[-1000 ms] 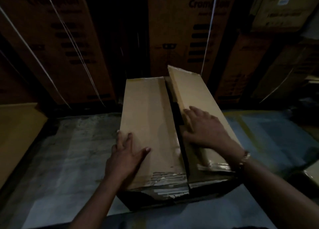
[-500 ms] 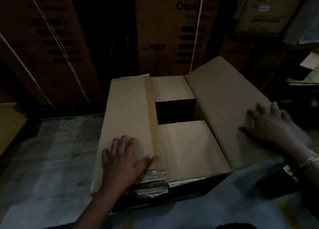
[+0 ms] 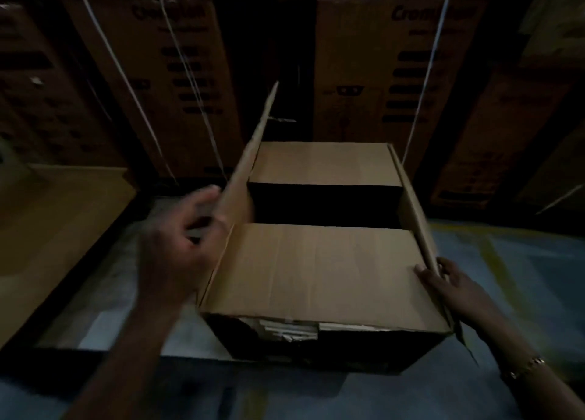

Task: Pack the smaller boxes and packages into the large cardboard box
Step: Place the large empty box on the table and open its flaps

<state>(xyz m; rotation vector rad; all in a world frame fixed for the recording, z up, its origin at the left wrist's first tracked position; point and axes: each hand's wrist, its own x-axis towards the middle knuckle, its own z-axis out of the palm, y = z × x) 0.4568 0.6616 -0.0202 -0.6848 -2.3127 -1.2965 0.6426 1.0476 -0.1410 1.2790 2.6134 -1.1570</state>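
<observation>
A large cardboard box [image 3: 316,271] sits on the floor in front of me. Its two short inner flaps lie flat, with a dark gap [image 3: 323,204] between them. The long left flap [image 3: 250,153] stands nearly upright, and my left hand [image 3: 186,242], blurred, is closed on its lower edge. My right hand [image 3: 449,280] grips the long right flap [image 3: 414,217], thumb on the inside, fingers behind it. No smaller boxes or packages are visible.
Tall printed cartons [image 3: 389,71] bound with white straps stand stacked close behind the box. A flat cardboard sheet [image 3: 53,229] lies to the left. The grey floor [image 3: 522,277] spreads out to the right and toward me.
My left hand has lifted the left flap from flat to nearly upright. The right flap, folded outward before, now stands up in my right hand. The view has shifted left.
</observation>
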